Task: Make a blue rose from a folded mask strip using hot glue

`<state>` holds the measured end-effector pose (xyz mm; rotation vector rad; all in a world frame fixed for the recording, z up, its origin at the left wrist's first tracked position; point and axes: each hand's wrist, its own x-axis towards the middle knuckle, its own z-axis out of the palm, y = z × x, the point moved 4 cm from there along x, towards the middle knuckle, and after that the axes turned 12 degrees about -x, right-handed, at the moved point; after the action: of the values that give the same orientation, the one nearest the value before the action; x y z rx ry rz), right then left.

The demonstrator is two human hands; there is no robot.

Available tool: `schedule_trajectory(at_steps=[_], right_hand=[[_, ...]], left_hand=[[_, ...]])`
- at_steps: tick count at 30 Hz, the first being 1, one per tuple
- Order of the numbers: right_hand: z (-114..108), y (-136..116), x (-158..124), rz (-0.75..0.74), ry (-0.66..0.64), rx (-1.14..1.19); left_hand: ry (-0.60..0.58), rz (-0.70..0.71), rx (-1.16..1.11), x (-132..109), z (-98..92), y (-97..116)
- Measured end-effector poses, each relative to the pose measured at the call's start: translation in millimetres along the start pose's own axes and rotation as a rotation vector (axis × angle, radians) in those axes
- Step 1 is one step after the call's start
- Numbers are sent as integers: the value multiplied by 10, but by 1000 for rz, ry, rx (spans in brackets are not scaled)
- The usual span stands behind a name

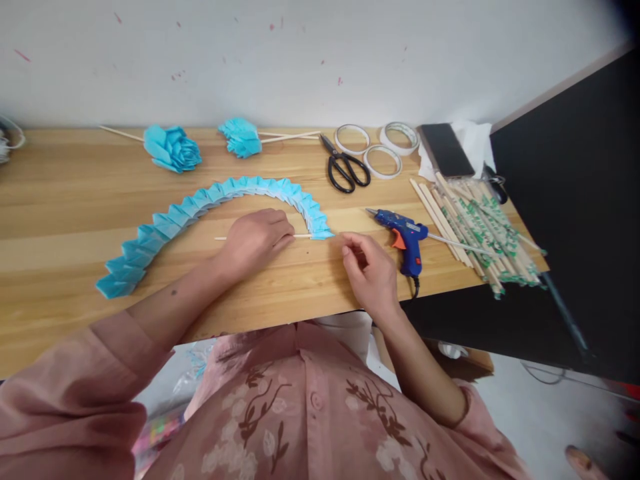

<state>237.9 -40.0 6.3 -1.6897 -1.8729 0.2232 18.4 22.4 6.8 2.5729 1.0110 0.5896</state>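
Observation:
A long chain of folded blue paper pieces (210, 200) lies in an arc on the wooden table (60, 220). A thin wooden stick (303, 236) lies flat and meets the arc's right end. My left hand (255, 241) rests closed over the stick, pressing it to the table. My right hand (367, 267) is just right of the arc's end, fingers curled with fingertips pinched together; nothing I can name shows in them.
A blue glue gun (403, 237) lies right of my right hand. Behind it are black scissors (345, 167), three tape rolls (383, 160), a phone (446, 150) and several wrapped chopsticks (475, 230). Two blue paper flowers on sticks (173, 148) lie at the back.

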Motion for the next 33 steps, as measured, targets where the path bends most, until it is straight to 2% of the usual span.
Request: schedule_trajectory(at_steps=[7,15,22,28,33], right_hand=[[29,-117,-119,-43,-44,6],[68,-337,-230,-231,-75,13],[83,-307,-215,-248,-92,26],[67,-316,-207,-245,-91,45],[63,-314,-199,-236,-97,56]], left_hand=[[-8,-5,-2,13,-1,-15],[38,-13,-17,21,1,-25],[4,-73,-26,21,-5,-19],[43,-48,-80,6,-39,10],[47,-93,-113,-8,-55,8]])
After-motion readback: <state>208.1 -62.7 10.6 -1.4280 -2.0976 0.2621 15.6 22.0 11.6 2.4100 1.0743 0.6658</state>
